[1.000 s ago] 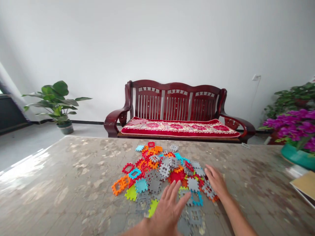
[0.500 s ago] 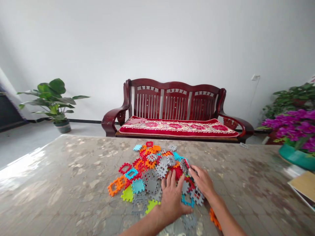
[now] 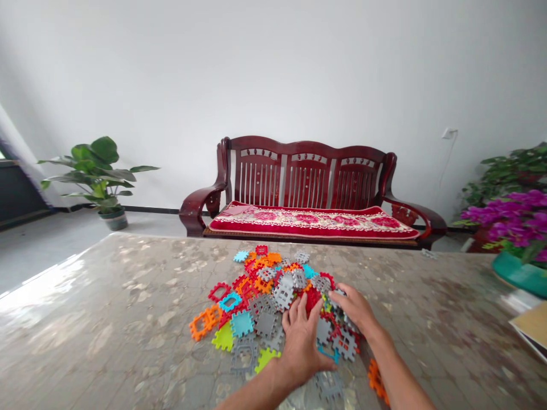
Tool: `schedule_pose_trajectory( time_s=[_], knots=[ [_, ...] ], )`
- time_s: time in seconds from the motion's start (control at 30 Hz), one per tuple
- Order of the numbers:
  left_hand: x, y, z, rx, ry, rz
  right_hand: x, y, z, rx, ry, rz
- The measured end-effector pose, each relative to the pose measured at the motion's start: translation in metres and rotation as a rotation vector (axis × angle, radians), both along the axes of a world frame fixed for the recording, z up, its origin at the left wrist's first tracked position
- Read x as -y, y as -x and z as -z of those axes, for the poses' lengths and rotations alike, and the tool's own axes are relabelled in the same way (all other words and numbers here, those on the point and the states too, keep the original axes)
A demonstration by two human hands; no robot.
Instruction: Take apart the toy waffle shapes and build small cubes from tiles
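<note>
I have the left hand point(image 3: 301, 341) lying palm down on the near side of the pile of tiles point(image 3: 265, 287), its grip spread flat with the fingers point(image 3: 299, 310) apart and pressing on grey and red pieces, clamped on nothing. The right hand point(image 3: 356, 310) comes in from the right and sits on the pile's right edge, just beside the left, fingertips curled over a few grey tiles; I cannot tell whether that grip has pinched one or only rests on them. The pile itself lies in the middle of the mottled stone-patterned surface point(image 3: 128, 307), a loose heap of notched square pieces in grey, red, orange, blue and lime, thinning out to the left, where an orange tile point(image 3: 204, 323) lies flat at the edge. A second orange piece point(image 3: 375, 378) lies apart from the heap, touching my right forearm, and a grey tile point(image 3: 329, 386) lies by my left wrist. Beyond the surface a dark wooden sofa point(image 3: 307, 176) with a red flowered cushion point(image 3: 311, 221) stands against the white wall, a leafy plant point(image 3: 100, 173) on the floor to its left and purple flowers point(image 3: 517, 213) at the right.
</note>
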State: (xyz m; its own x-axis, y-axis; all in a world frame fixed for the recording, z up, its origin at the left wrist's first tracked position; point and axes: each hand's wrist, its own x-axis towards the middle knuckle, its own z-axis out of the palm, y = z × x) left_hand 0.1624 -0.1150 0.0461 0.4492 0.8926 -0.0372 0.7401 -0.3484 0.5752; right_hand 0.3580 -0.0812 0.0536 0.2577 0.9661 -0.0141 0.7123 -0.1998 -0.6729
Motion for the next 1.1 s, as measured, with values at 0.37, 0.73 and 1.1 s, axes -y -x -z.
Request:
schedule_pose_trajectory(
  time_s=[0.37,0.73,1.1],
  knots=[
    [-0.004,-0.007,-0.002,0.188,0.004,-0.161,-0.003,0.016,-0.016,-0.617,0.177,-0.196],
    [-0.018,-0.009,-0.015,0.472,-0.211,-0.177,-0.008,0.030,-0.049,-0.630,0.064,-0.239],
    [-0.059,0.059,-0.041,0.531,-0.486,-0.261,-0.055,0.108,-0.074,-0.356,-0.157,-0.487]
  ],
)
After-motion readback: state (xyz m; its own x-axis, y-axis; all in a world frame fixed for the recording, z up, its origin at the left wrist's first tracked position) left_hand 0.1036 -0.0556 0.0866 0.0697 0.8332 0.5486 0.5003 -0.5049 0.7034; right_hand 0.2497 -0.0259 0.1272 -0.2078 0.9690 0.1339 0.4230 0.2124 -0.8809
